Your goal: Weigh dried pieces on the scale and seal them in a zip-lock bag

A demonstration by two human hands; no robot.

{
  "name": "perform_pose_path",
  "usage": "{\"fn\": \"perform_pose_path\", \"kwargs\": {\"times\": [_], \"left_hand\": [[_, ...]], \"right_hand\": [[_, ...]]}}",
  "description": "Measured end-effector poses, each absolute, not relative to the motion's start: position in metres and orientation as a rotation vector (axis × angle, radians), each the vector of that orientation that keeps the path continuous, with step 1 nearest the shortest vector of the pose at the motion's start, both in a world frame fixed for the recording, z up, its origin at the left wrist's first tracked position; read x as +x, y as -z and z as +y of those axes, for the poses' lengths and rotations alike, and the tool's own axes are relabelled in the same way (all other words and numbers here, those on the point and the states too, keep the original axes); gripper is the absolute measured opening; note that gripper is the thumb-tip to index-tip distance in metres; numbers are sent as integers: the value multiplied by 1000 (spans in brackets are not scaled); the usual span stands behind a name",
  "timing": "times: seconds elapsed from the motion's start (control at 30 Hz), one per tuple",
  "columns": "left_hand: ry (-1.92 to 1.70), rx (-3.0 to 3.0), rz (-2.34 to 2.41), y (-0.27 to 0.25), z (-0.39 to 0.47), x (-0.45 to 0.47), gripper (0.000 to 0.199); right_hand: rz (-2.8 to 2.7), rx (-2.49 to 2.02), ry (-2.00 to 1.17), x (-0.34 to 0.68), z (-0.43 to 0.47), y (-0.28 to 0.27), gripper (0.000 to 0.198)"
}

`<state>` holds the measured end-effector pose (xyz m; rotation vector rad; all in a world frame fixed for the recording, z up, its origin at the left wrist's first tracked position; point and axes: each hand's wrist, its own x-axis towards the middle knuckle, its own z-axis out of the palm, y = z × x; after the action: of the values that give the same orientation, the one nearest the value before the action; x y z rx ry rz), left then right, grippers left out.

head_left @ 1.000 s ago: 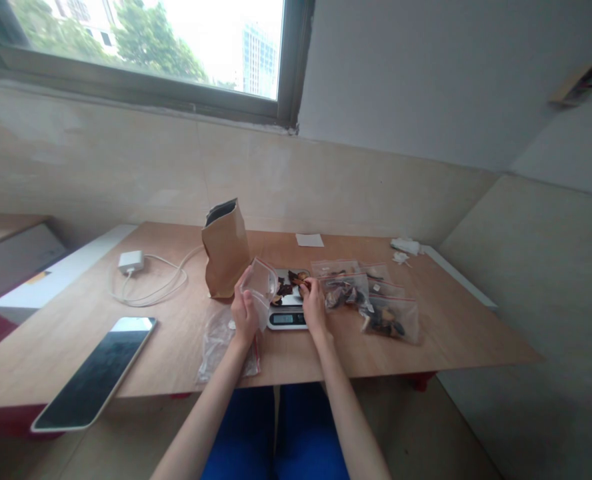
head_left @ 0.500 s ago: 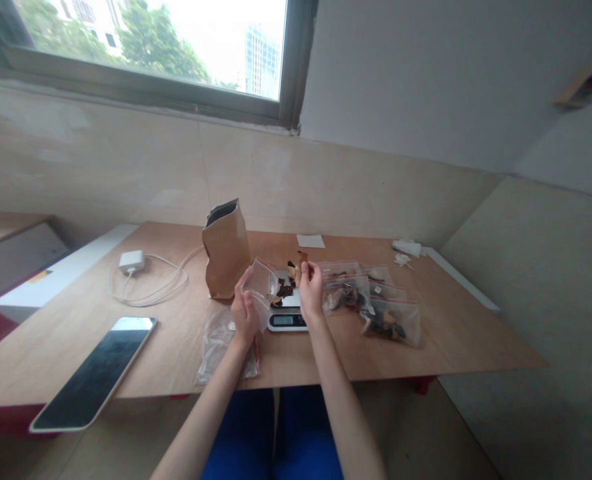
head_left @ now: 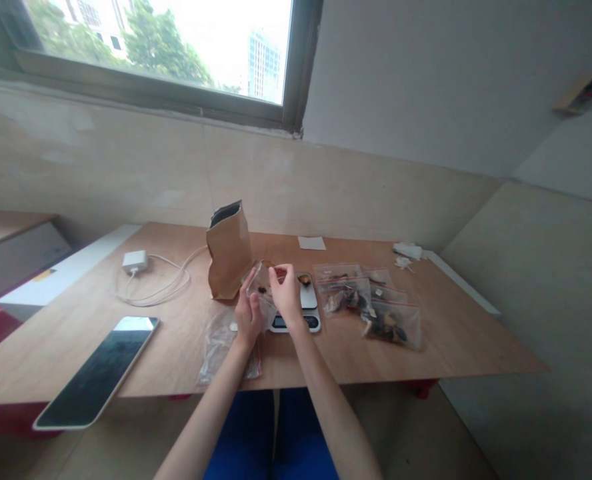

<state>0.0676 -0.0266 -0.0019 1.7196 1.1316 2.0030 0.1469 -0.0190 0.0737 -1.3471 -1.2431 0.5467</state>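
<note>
The left hand [head_left: 249,313] is closed around the side of a small clear bag [head_left: 259,288], held open above the tabletop [head_left: 176,340] just in front of the scale [head_left: 301,310]. The right hand [head_left: 286,293] is pinched at the bag's mouth, apparently on dark dried pieces, though this is too small to be told. The bag is judged light, limp and slippery; it is best gripped by its stiffer zip rim. The pieces look brittle.
</note>
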Motion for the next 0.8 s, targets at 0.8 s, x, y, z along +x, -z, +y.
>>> {"fn": "perform_pose_path", "kwargs": {"times": [0.8], "left_hand": [[-2162,1437,1314,-8,-29,67,45]], "right_hand": [[-1761,-1348,-233,189,-19,-34,26]]}}
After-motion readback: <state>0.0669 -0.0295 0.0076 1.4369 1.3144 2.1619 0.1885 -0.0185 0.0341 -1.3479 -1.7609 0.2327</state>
